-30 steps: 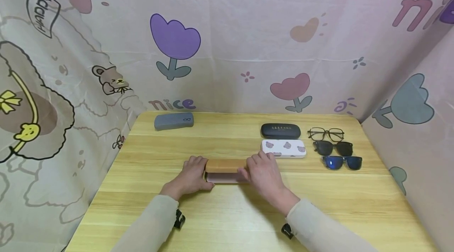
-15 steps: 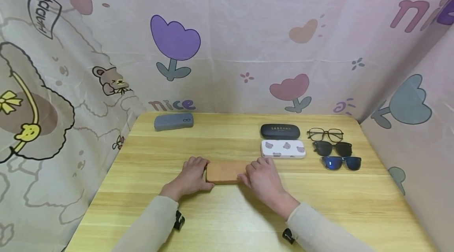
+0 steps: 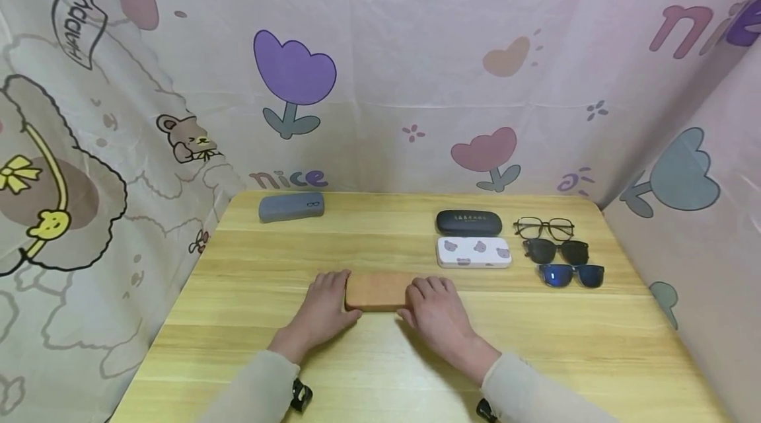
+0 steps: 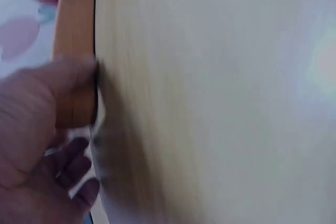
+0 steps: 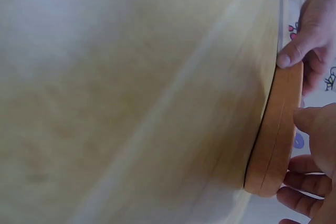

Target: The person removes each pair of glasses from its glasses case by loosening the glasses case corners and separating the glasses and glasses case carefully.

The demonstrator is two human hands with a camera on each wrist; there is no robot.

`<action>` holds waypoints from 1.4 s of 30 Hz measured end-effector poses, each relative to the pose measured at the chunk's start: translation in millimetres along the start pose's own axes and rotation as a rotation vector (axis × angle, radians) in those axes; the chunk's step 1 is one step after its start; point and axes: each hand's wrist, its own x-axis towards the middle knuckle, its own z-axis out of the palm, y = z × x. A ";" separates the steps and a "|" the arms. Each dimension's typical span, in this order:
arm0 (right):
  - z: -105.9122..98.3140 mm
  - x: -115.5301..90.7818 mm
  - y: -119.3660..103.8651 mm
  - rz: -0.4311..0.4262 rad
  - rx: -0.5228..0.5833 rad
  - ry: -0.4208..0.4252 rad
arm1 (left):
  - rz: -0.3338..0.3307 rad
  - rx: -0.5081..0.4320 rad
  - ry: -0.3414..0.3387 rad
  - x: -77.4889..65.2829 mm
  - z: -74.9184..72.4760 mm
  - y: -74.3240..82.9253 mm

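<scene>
Head view: left hand (image 3: 321, 310) has fingers clamped on case (image 3: 377, 291); right hand (image 3: 441, 316) hides end, hold unclear.

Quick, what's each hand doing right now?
Left hand: holding the left end of the orange-brown, rounded rectangular case.
Right hand: holding the same case's right end.

The right hand (image 3: 440, 314) hides one end of the orange case (image 3: 377, 292) — lettering (image 3: 469, 217) on the black case (image 3: 469, 227) is too small to read — and the bottom edge cuts off the worktop (image 3: 380, 363).
</scene>
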 end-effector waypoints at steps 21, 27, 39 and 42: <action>-3.9 -34.3 -10.7 -0.012 -0.065 -0.140 | 0.258 0.332 0.200 -57.3 23.6 52.8; -3.3 -32.7 -9.5 0.008 -0.075 -0.193 | 0.258 0.354 0.160 -50.9 21.7 52.0; 5.5 10.4 15.9 -0.009 -0.143 -0.199 | 0.246 0.415 0.099 -2.5 15.6 43.5; 8.8 21.6 22.5 0.015 -0.137 -0.216 | 0.222 0.412 0.049 11.3 14.7 41.8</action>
